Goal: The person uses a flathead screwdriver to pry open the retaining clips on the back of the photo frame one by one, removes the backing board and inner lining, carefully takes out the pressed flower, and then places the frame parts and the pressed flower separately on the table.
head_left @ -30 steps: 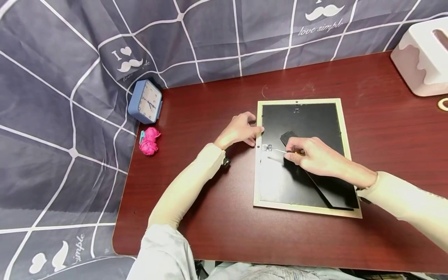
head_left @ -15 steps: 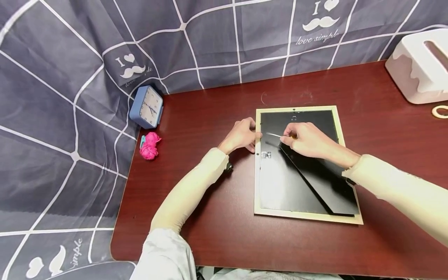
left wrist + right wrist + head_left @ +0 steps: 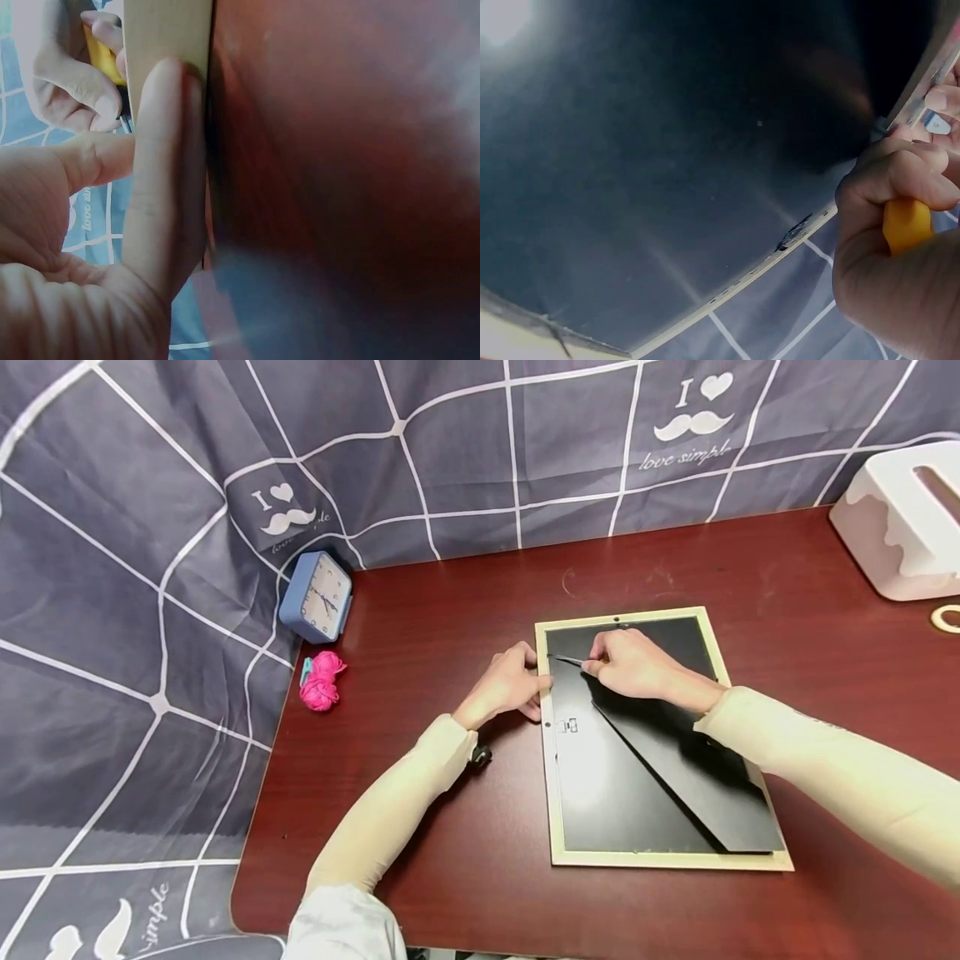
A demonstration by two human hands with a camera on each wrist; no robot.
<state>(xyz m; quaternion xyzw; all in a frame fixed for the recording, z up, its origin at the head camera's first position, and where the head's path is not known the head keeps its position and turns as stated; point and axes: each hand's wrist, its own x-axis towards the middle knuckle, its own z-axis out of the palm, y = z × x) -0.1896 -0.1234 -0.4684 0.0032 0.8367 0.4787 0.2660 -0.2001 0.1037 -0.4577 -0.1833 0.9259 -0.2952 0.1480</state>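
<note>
A cream-rimmed picture frame lies face down on the red-brown table, its black back up and its stand flap slanting across it. My right hand grips a small screwdriver by its yellow handle. The metal tip points at the frame's upper left inner edge. My left hand rests against the frame's left side, a straight finger lying along the rim. A small metal clip sits at the left edge, below both hands.
A blue alarm clock and a pink bundle of cord sit at the table's left end. A white box and a tape ring are at the far right. Grey checked cloth hangs behind and to the left.
My right hand has carried the screwdriver from the clip at the frame's mid-left edge up to the upper left corner. My left hand has stayed at the frame's left side.
</note>
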